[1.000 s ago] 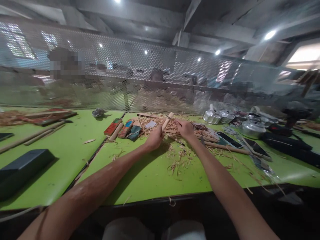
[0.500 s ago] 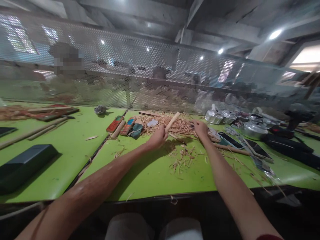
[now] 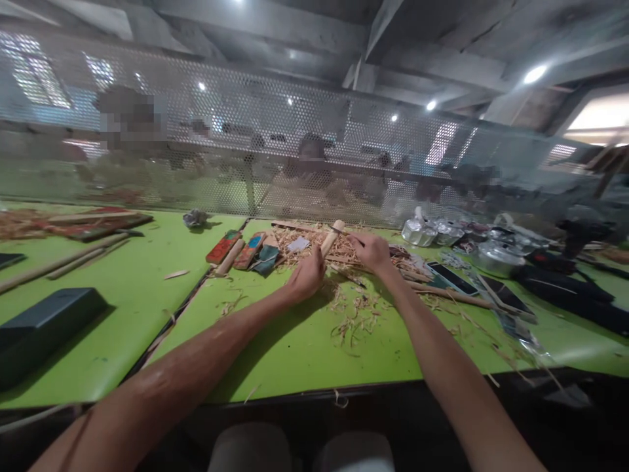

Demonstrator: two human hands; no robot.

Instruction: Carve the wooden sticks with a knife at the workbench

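My left hand (image 3: pixel 309 272) is closed round a pale wooden stick (image 3: pixel 333 237), whose upper end tilts up and away. Gripped in my right hand (image 3: pixel 374 252) is a small knife (image 3: pixel 348 233); its thin dark blade lies at the stick's upper end. Its handle is mostly hidden by my fingers. Beneath and behind both hands spreads a heap of wood shavings (image 3: pixel 403 257), with loose curls (image 3: pixel 354 321) nearer me. Left of my left hand lie a red block (image 3: pixel 223 246), a short wooden rod (image 3: pixel 230 257), a red-and-blue block (image 3: pixel 249 250) and a dark green scrap (image 3: pixel 266 260).
A perforated screen (image 3: pixel 275 177) runs behind the green table (image 3: pixel 295 360), with people beyond it. To the right are a phone (image 3: pixel 453 278), foil-wrapped things (image 3: pixel 498 257) and a black bag (image 3: pixel 574 292). A dark green box (image 3: pixel 54 331) and long sticks (image 3: pixel 73 259) lie left.
My right hand has moved left from the shavings towards the stick, and the knife blade now shows at its upper end. My left hand has shifted slightly left, turning the stick more upright.
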